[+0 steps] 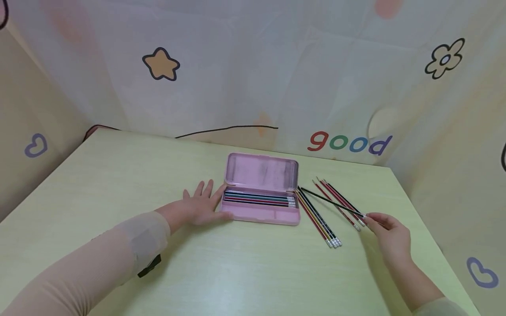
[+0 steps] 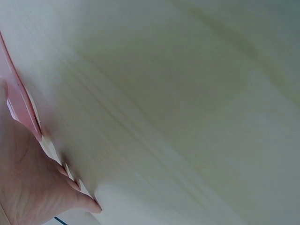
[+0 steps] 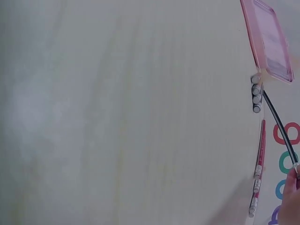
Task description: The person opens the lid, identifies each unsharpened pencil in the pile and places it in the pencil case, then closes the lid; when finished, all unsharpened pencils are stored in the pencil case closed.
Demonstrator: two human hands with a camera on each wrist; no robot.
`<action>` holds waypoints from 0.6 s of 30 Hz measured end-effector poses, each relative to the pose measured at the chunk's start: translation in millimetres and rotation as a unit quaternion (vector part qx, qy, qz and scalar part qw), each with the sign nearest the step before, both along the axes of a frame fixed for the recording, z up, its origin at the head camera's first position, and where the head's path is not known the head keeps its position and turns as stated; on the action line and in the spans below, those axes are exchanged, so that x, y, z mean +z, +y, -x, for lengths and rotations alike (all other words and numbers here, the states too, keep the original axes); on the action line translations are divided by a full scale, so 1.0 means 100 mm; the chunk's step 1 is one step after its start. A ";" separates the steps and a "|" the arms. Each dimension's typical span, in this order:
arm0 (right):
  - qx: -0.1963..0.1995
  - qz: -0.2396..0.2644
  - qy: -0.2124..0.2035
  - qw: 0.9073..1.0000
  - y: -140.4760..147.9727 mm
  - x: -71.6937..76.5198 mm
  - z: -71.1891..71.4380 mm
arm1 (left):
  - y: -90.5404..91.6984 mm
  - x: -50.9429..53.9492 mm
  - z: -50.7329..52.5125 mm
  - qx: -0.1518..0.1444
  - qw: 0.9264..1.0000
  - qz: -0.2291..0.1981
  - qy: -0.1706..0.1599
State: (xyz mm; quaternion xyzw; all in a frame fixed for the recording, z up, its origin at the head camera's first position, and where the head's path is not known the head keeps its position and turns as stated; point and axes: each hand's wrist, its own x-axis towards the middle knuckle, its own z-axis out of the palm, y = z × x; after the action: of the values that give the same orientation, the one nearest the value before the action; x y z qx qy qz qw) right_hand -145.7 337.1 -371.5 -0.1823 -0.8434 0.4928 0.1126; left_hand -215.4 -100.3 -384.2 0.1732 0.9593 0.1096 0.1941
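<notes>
An open pink pencil case (image 1: 262,213) lies on the table with its lid raised at the back. Several dark, teal and red pencils (image 1: 258,199) lie side by side inside, in the rear section. My left hand (image 1: 200,208) has its fingers spread, with thumb and forefinger at the left end of the case. At the right, my right hand (image 1: 395,239) pinches a black pencil (image 1: 330,201) near its white eraser end. The pencil slants across loose red and black pencils (image 1: 336,199), its far tip toward the case. In the right wrist view, only fingertips (image 3: 291,194) show.
Beside the case's right end lies a second bunch of loose pencils (image 1: 316,215), eraser ends toward me. The pale table (image 1: 245,272) meets a printed cloth backdrop (image 1: 253,79) at the back and sides.
</notes>
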 end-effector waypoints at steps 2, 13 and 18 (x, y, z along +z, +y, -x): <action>-0.004 0.017 0.004 1.000 0.02 0.00 0.00 | 0.00 0.00 0.00 0.001 1.000 0.001 -0.003; 0.026 0.205 0.056 0.977 0.04 0.02 0.00 | -0.01 -0.11 0.07 0.011 1.000 0.003 0.003; 0.040 0.245 0.060 0.967 -0.01 0.03 0.01 | -0.02 -0.19 0.12 0.012 1.000 0.005 0.006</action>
State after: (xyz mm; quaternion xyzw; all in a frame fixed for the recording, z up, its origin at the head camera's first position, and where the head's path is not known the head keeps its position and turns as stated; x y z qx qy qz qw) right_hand -146.4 335.8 -368.5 -0.1406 -0.6956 0.6981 0.0951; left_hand -227.3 -102.1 -403.4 0.1614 0.9630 0.1060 0.1879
